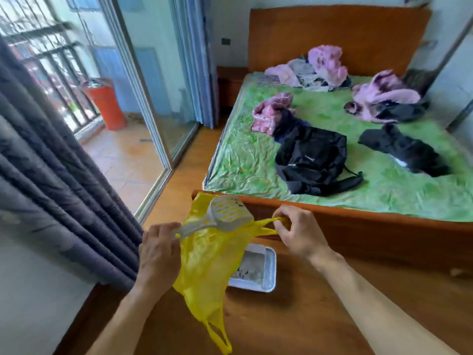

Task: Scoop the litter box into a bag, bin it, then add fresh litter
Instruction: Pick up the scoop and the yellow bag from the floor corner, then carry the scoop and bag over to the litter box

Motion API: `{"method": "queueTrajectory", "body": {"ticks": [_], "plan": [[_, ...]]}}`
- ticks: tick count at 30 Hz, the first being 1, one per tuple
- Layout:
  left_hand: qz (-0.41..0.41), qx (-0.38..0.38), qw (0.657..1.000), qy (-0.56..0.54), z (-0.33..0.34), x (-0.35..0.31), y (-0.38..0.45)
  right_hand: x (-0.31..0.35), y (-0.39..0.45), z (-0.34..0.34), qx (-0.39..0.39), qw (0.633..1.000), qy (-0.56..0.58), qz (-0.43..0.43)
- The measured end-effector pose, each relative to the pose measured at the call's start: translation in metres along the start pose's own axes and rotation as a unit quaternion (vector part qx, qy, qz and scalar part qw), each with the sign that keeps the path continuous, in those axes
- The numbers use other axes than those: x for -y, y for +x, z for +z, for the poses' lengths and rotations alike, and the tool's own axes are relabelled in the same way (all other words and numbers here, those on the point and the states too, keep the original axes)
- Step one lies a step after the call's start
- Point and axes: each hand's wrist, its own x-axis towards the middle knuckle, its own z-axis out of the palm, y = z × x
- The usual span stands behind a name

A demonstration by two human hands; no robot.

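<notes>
A yellow plastic bag [207, 262] hangs in front of me, stretched between both hands. My left hand [158, 254] grips the handle of a white slotted litter scoop [227, 213] together with one edge of the bag. My right hand [299, 231] pinches a bag handle pulled out to the right. One loose bag handle dangles at the bottom. Below, on the wooden floor, sits a white litter tray [268, 275] with pale litter inside, partly hidden by the bag.
A wooden bed [358, 226] with a green sheet stands just beyond, strewn with a black backpack [309, 160] and clothes. Grey curtains [51, 175] hang at left beside an open sliding door to a balcony holding an orange bin [106, 103].
</notes>
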Motion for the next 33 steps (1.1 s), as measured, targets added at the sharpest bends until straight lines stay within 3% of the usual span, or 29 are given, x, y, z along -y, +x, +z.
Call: {"method": "queueTrajectory", "body": {"ticks": [11,17,21,27,33], "plan": [[0.119,0.139,0.979,-0.087,0.123,-0.272,0.044,-0.19,-0.067,-0.184,-0.098,0.988,-0.009,0.116],[0.227,0.177,0.952,-0.109,0.18,-0.364,0.083,-0.247,-0.068,-0.232,-0.148,0.973,-0.034,0.176],[0.243,0.193,0.938,-0.158,0.229,-0.429,0.149,-0.297,-0.024,-0.273,-0.164,0.963,-0.079,0.2],[0.224,0.177,0.943,-0.174,0.259,-0.428,0.157,-0.324,-0.006,-0.29,-0.082,0.964,-0.111,0.226],[0.138,0.14,0.961,-0.194,0.287,-0.438,0.187,-0.379,0.062,-0.296,-0.03,0.977,-0.111,0.181]]}}
